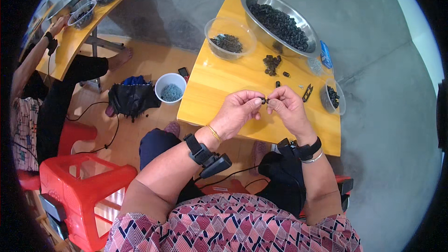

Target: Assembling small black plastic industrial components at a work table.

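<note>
Above the near part of the yellow table (205, 88), my left hand (237, 111) pinches a small black cylindrical piece (263, 101) between thumb and forefinger. My right hand (290, 111) is closed in a pinch at the piece's other side, its fingertips touching it. The piece's exact kind is too small to make out. Just beyond the fingers lies a single black piece (277, 84), with another loose one (286, 73) farther off. A small heap of black pieces (271, 65) sits behind these. Black thread snips (307, 93) rest to the right of my right hand.
A steel bowl (248, 1) full of black pieces stands at the back, beside a clear bowl (212, 27) of small dark parts. At right are a clear tub (341, 102) and blue packet (326, 56). Leftward are a white bucket (161, 80), red stool (84, 172) and another person's hand (58, 25).
</note>
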Demonstrator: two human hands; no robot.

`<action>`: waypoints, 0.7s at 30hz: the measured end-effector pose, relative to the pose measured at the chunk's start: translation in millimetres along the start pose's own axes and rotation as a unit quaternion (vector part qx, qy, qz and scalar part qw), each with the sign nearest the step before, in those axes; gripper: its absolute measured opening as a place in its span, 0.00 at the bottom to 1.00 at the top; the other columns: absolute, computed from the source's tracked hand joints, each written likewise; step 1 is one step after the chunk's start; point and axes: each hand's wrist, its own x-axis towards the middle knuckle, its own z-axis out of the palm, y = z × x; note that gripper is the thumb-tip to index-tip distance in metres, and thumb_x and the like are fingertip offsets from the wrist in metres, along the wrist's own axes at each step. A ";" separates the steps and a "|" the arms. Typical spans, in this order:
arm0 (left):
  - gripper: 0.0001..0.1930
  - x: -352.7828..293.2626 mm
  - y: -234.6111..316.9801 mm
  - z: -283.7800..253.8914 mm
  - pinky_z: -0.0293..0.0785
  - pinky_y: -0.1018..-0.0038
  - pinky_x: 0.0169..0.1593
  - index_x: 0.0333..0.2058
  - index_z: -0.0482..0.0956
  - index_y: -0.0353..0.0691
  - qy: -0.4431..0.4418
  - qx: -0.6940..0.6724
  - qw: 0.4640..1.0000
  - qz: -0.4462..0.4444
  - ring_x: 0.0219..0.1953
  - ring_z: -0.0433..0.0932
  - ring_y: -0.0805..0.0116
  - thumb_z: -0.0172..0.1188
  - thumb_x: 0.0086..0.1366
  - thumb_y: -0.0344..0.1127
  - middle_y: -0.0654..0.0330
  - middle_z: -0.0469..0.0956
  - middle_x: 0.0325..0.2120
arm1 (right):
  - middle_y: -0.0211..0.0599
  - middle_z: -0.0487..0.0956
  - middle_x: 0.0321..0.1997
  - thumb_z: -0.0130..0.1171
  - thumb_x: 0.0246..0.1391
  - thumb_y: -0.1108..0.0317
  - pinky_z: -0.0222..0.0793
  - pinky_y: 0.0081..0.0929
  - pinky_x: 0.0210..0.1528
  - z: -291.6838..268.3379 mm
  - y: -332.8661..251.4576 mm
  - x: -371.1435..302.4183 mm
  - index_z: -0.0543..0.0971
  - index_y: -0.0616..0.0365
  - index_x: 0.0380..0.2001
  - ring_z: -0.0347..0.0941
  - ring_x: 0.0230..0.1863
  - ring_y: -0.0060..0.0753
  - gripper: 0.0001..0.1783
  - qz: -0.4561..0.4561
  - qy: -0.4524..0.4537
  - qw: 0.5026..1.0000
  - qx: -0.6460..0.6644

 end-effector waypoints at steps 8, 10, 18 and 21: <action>0.08 0.9 0.5 -5.1 0.68 0.79 0.32 0.35 0.72 0.34 -0.053 -0.015 0.998 -0.012 0.27 0.69 0.75 0.47 0.60 0.29 0.61 0.72 0.28 | 0.28 0.68 0.23 0.53 0.46 0.76 0.61 0.15 0.27 8.7 -8.1 -8.1 0.68 0.60 0.26 0.64 0.25 0.17 0.04 -0.052 0.022 0.982 -0.178; 0.09 0.1 1.8 -3.8 0.68 0.79 0.33 0.36 0.72 0.33 -0.045 -0.013 0.999 -0.027 0.27 0.69 0.74 0.46 0.60 0.30 0.60 0.73 0.29 | 0.29 0.68 0.23 0.53 0.45 0.75 0.61 0.16 0.27 9.3 -6.1 -8.4 0.68 0.60 0.26 0.64 0.25 0.19 0.05 -0.083 0.017 0.976 -0.200; 0.09 1.7 1.1 -2.9 0.70 0.80 0.33 0.39 0.70 0.34 -0.046 -0.009 0.998 -0.032 0.30 0.71 0.74 0.46 0.60 0.29 0.58 0.73 0.32 | 0.34 0.67 0.25 0.54 0.43 0.75 0.62 0.21 0.28 15.2 -9.2 -9.3 0.69 0.59 0.32 0.64 0.25 0.26 0.10 -0.133 0.015 0.957 -0.256; 0.10 2.5 -0.1 -2.3 0.70 0.81 0.33 0.41 0.69 0.35 -0.041 -0.007 0.999 -0.008 0.32 0.72 0.74 0.47 0.60 0.28 0.59 0.73 0.33 | 0.36 0.66 0.26 0.52 0.43 0.74 0.62 0.23 0.29 15.9 -14.5 -7.4 0.69 0.59 0.38 0.64 0.26 0.30 0.14 -0.122 -0.026 0.938 -0.323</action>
